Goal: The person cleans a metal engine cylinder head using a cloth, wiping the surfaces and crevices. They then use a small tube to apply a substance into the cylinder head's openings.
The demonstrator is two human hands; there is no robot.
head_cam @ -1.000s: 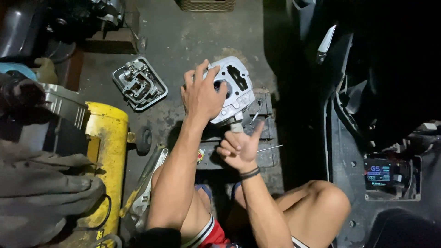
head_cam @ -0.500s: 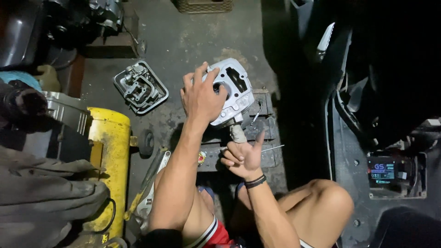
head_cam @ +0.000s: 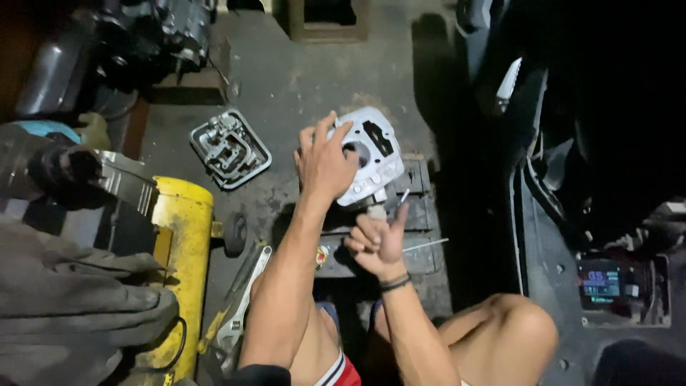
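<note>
My left hand (head_cam: 324, 161) presses down on a silver engine cylinder block (head_cam: 375, 154), fingers spread over its left side beside the bore. The block rests on a dark wooden board (head_cam: 421, 246) laid on the floor. Just below the block, my right hand (head_cam: 377, 239) is curled around a small pale part at the block's lower edge; what that part is cannot be made out. A thin metal rod (head_cam: 426, 245) lies on the board to the right of this hand. My knees show at the bottom of the view.
A grey engine cover (head_cam: 230, 148) lies on the concrete to the left. A yellow compressor tank (head_cam: 182, 243) stands at lower left, with wrenches (head_cam: 239, 307) beside it. A motorcycle body with a lit display (head_cam: 602, 284) fills the right. Engine parts sit at the top left.
The view has shifted slightly. My right hand has turned a little and closed more around the small part below the block. My left hand stays on the block.
</note>
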